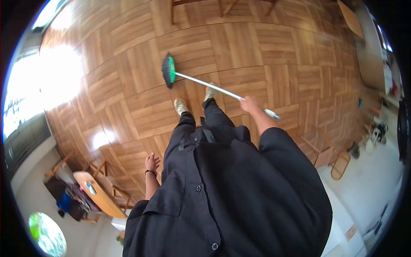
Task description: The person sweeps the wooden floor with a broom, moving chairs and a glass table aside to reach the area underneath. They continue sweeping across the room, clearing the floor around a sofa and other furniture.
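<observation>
While right hand [250, 104] grips broom [168, 71], left hand [151, 163] hangs loosely open, empty; table [96, 195] nearby.

One fisheye head view looks steeply down over the black shirt [222, 192] onto the wooden floor [274, 51].

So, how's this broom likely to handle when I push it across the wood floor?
The broom probably feels light: the right hand alone holds its thin handle near the end. The handle looks straight, so likely stiff; the green bristle head should flex. On the smooth wooden floor it will likely slide easily.
</observation>
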A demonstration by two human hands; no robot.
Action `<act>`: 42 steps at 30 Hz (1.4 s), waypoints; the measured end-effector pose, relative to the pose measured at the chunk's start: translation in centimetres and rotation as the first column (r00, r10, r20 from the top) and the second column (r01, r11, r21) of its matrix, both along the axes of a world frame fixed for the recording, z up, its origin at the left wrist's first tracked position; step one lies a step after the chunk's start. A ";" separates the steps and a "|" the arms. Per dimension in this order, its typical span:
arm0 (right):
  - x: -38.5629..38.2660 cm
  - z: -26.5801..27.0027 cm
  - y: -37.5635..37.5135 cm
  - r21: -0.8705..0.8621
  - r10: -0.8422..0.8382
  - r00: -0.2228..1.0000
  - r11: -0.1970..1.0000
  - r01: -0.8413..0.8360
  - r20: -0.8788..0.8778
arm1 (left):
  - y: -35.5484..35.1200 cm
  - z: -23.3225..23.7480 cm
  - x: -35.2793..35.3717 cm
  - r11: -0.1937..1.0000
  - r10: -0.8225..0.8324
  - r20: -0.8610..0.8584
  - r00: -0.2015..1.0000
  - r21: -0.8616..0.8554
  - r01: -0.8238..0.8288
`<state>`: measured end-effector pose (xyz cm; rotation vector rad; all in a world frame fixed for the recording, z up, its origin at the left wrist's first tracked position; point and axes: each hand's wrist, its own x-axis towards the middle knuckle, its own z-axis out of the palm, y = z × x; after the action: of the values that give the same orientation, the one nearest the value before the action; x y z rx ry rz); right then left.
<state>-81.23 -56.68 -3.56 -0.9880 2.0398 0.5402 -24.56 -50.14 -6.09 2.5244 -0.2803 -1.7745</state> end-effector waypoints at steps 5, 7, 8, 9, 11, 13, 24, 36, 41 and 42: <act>-15.3 7.6 13.8 0.149 -0.328 0.912 0.917 0.370 -0.246 | -6.8 -1.6 -7.6 0.969 -0.231 -0.141 0.963 -0.122 0.215; -20.9 7.9 18.8 0.211 -0.282 0.876 0.899 0.384 -0.392 | -10.7 0.4 -12.4 0.942 -0.308 -0.032 0.951 -0.149 0.301; -23.4 7.7 20.7 0.191 -0.269 0.856 0.904 0.383 -0.442 | -12.2 0.4 -13.5 0.915 -0.352 -0.016 0.936 -0.214 0.341; -25.4 7.6 21.8 0.174 -0.253 0.834 0.910 0.378 -0.490 | -13.8 0.6 -14.4 0.890 -0.397 -0.021 0.918 -0.254 0.379; -28.3 7.1 21.1 0.152 -0.286 0.711 0.862 0.483 -0.642 | -16.4 2.0 -16.5 0.843 -0.457 -0.018 0.889 -0.328 0.426; -30.4 7.6 20.9 0.148 -0.274 0.624 0.830 0.538 -0.732 | -18.1 3.7 -18.0 0.817 -0.475 0.016 0.880 -0.364 0.447; -23.2 23.3 9.1 0.280 -0.023 0.871 0.942 0.183 -0.491 | -16.2 -2.2 -11.8 0.916 -0.384 -0.089 0.919 -0.161 0.367; 10.0 16.9 -25.8 -0.072 0.227 0.974 0.971 -0.227 -0.005 | -22.4 -3.1 -0.6 0.988 -0.110 -0.115 0.987 -0.119 0.096; 21.8 7.8 -36.7 -0.275 0.234 0.968 0.940 -0.202 0.089 | -25.1 -0.4 4.2 0.978 0.057 -0.040 0.998 -0.201 -0.064; 23.1 6.1 -38.3 -0.272 0.227 0.969 0.943 -0.192 0.101 | -25.1 0.0 5.1 0.976 0.068 -0.024 0.997 -0.204 -0.072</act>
<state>-58.17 -94.99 2.59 -1.3736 1.9312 0.3091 -19.48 -75.27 -6.11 2.3460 -0.3495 -1.6484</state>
